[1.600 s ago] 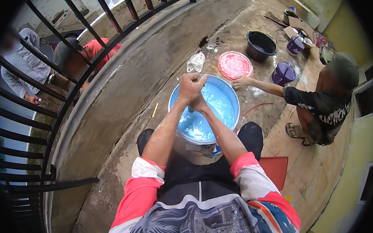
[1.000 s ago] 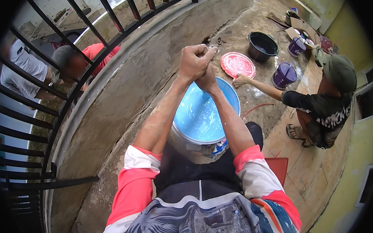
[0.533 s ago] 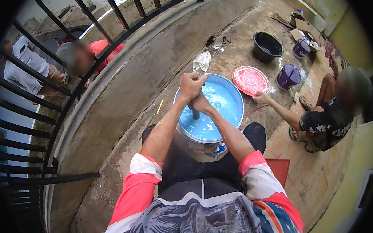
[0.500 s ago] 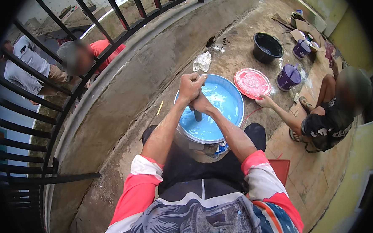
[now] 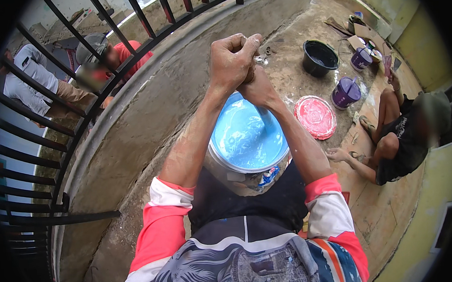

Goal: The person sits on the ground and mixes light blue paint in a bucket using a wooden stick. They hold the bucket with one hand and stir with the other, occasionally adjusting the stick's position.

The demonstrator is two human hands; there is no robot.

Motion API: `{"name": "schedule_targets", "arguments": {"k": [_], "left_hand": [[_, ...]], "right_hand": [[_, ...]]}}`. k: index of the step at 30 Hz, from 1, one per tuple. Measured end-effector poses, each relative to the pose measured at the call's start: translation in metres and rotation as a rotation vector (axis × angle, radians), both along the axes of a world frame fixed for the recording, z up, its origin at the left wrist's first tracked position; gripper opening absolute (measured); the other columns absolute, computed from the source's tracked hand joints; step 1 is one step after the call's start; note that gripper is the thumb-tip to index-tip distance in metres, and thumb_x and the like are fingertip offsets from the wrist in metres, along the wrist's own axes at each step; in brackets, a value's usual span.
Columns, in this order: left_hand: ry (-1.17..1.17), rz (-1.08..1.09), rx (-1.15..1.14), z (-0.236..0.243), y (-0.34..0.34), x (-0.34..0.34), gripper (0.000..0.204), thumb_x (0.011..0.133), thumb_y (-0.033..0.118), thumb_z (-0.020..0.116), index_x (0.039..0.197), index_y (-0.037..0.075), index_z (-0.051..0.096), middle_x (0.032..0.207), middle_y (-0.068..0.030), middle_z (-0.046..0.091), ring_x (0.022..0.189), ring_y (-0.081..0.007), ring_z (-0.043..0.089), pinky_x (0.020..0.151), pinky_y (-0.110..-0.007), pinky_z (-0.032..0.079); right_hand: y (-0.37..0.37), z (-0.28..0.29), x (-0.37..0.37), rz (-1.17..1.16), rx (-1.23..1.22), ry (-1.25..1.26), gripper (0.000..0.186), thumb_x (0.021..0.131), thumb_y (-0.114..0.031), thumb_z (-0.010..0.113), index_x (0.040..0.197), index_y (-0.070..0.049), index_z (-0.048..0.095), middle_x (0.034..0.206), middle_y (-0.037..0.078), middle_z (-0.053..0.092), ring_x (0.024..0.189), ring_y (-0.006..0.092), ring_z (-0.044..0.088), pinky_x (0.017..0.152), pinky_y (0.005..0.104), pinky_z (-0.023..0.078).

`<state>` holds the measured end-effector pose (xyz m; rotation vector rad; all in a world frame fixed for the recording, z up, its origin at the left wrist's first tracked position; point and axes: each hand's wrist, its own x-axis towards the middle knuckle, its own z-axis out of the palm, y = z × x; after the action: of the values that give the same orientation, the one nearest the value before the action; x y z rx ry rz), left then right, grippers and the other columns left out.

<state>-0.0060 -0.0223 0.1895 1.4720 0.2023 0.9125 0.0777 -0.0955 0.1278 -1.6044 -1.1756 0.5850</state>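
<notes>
Raised higher above bucket (image 5: 231, 177) since earlier frame: left hand (image 5: 229, 61), stacked over right hand (image 5: 258, 88), both grips curled tight around blue-coated stick (image 5: 269, 119), held section hidden. Stick's lower end dips into blue paint (image 5: 243, 137) inside bucket, which stands on concrete floor (image 5: 287, 66) before person's lap (image 5: 242, 206). Co-worker's hand (image 5: 337, 154), formerly at red lid (image 5: 315, 117), now apart from it. Black tub (image 5: 315, 71) and two purple pails (image 5: 344, 98) stand beyond.

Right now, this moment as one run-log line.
left hand: gripping stick | right hand: gripping stick | bucket: blue paint inside | nearby: red lid, black tub
</notes>
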Motion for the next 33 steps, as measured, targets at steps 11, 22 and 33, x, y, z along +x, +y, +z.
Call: {"name": "schedule_targets", "arguments": {"k": [11,22,33], "left_hand": [[0.203,0.038,0.374,-0.123,-0.005,0.016,0.045,0.086,0.022,0.075,0.053,0.001,0.052,0.049,0.0025,0.043,0.051,-0.0054,0.036,0.045,-0.031,0.029],[0.424,0.037,0.079,-0.115,0.012,0.008,0.036,0.088,0.025,0.071,0.063,0.000,0.064,0.051,-0.0026,0.055,0.046,-0.0077,0.050,0.044,-0.028,0.039],[0.163,0.163,0.360,0.022,0.010,0.003,0.041,0.090,0.024,0.070,0.058,0.002,0.057,0.051,0.0026,0.048,0.049,-0.0053,0.040,0.044,-0.028,0.032]], "right_hand": [[0.006,-0.154,0.001,-0.175,0.264,-0.002,0.041,0.087,-0.004,0.068,0.122,0.001,0.048,0.120,0.011,0.053,0.112,0.0186,0.051,0.096,0.0330,0.044],[0.007,-0.153,-0.028,-0.097,-0.024,0.388,0.012,0.090,-0.007,0.053,0.080,-0.002,0.056,0.060,0.003,0.052,0.051,0.0127,0.050,0.044,0.0301,0.037],[0.027,-0.009,-0.025,-0.037,0.250,0.264,0.008,0.088,-0.006,0.059,0.090,0.001,0.058,0.068,0.004,0.058,0.059,0.0140,0.057,0.051,0.0318,0.045]]}}
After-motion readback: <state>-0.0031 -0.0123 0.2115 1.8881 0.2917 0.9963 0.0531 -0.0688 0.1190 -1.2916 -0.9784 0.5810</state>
